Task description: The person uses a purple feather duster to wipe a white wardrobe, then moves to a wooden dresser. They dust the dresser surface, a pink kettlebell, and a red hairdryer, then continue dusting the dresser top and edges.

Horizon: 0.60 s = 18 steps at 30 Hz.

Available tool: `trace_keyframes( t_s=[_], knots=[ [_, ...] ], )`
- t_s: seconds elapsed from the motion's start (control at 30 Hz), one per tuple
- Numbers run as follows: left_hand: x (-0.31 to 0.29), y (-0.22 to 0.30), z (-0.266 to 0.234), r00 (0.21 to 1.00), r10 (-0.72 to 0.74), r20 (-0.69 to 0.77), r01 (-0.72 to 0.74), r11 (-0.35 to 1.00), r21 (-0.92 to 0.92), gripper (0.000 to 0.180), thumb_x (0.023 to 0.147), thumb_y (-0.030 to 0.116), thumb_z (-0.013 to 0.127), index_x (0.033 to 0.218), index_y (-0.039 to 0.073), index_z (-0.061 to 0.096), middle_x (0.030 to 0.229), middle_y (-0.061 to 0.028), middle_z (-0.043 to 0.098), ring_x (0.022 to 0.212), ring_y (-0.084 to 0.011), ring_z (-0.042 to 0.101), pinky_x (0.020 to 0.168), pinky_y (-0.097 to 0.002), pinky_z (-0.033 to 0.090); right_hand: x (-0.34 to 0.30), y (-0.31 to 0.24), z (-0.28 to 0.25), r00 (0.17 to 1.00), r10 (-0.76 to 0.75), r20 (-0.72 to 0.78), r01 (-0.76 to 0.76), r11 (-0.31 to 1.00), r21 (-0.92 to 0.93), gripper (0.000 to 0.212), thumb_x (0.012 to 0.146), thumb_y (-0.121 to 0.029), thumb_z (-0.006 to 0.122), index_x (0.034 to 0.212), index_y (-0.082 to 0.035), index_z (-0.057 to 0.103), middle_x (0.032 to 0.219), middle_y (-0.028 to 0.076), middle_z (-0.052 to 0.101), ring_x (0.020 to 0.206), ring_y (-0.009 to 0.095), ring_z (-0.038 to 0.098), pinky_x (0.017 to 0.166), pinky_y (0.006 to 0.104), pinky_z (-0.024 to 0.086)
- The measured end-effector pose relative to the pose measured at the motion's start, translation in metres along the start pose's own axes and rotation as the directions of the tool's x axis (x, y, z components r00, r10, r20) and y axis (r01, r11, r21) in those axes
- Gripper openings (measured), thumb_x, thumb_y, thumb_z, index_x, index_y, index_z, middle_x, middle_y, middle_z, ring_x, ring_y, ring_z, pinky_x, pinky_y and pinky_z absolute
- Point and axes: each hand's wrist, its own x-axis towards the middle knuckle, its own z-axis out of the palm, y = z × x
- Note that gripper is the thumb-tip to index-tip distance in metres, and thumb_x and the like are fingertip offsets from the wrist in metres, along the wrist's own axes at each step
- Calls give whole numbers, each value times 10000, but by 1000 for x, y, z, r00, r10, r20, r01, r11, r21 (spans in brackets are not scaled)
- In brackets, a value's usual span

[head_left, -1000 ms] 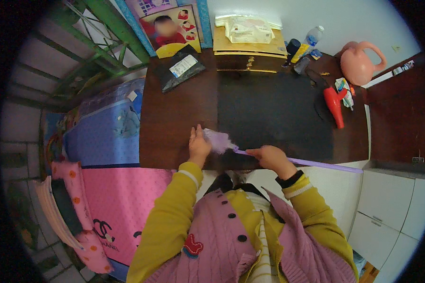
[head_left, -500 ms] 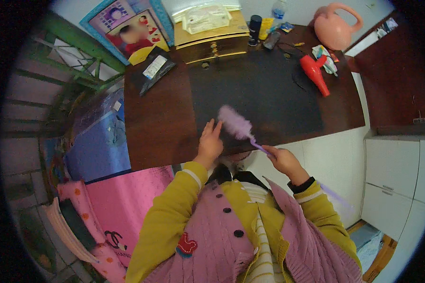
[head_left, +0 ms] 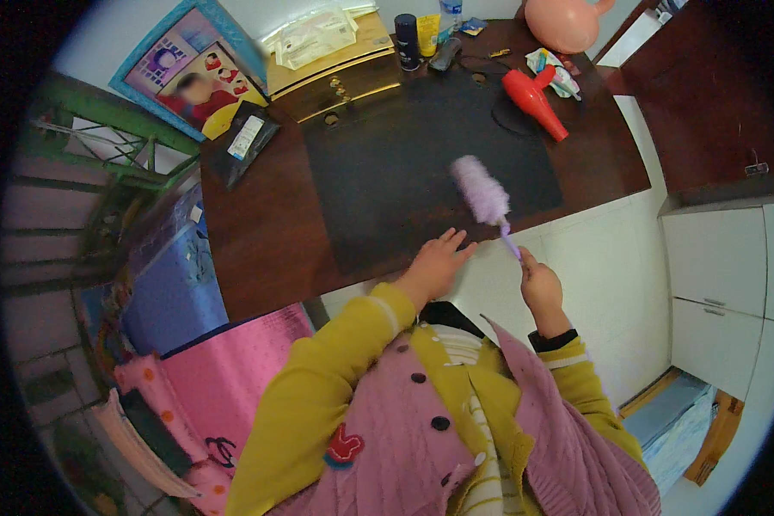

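Head view: A person in a pink knit vest point(head_left: 378, 404) with yellow sleeves point(head_left: 318, 378) grips a purple duster point(head_left: 483, 193) at center right of the frame. The right hand point(head_left: 542, 291), just right of center, is clamped on the duster's handle point(head_left: 510, 242), the fluffy head pointing up and to the left over a black mat point(head_left: 387, 172); whether head and mat touch cannot be told. The left hand point(head_left: 437, 268), near the middle of the frame, is empty, fingers spread a little apart, at the near edge of a dark brown table point(head_left: 258, 241), just below and left of the duster's head.

A red hair dryer point(head_left: 529, 99) lies on the table at upper right, beneath a pink jug point(head_left: 566, 24) cut off by the top edge. At top center stand a black can point(head_left: 407, 43), a yellow tube point(head_left: 428, 36) and a clear bottle point(head_left: 450, 15), right of a wooden chest point(head_left: 353, 93) topped by a pack of wipes point(head_left: 318, 39). A blue-edged picture point(head_left: 181, 73) leans at upper left, a black parcel point(head_left: 242, 146) just below it. Pink bedding point(head_left: 241, 370) fills the lower left; white cabinets point(head_left: 718, 301) stand at right.
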Motion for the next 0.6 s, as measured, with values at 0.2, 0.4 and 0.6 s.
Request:
trace_keyframes(
  t_s=[0.2, 0.4, 0.6],
  knots=[
    [3, 19, 3, 1000, -21, -14, 21, 1000, 14, 628, 852, 22, 536, 1465, 83, 409, 1546, -164, 346, 1449, -330, 304, 1138, -497, 312, -12, 6, 7, 973, -222, 70, 216, 973, 82, 327, 975, -212, 493, 1276, -197, 619, 737, 192, 637, 696, 384, 630, 607, 506, 498],
    [-7, -1, 3, 992, 32, -120, -20, 995, 101, 579, 868, 85, 551, 1434, 41, 438, 1496, -185, 413, 1391, -371, 386, 1094, -501, 369, 1, -12, 14, 970, -207, 125, 181, 964, 196, 324, 976, -224, 494, 1270, -195, 626, 801, 215, 656, 736, 406, 632, 618, 501, 501],
    [-15, -27, 1, 987, 11, -159, 7, 993, 115, 576, 873, 163, 591, 1420, 41, 456, 1480, -182, 434, 1390, -355, 389, 1080, -535, 359, 21, -54, 15, 981, -160, 114, 144, 980, 134, 327, 978, -212, 503, 1278, -165, 625, 833, 218, 667, 766, 411, 641, 658, 510, 502]
  ],
)
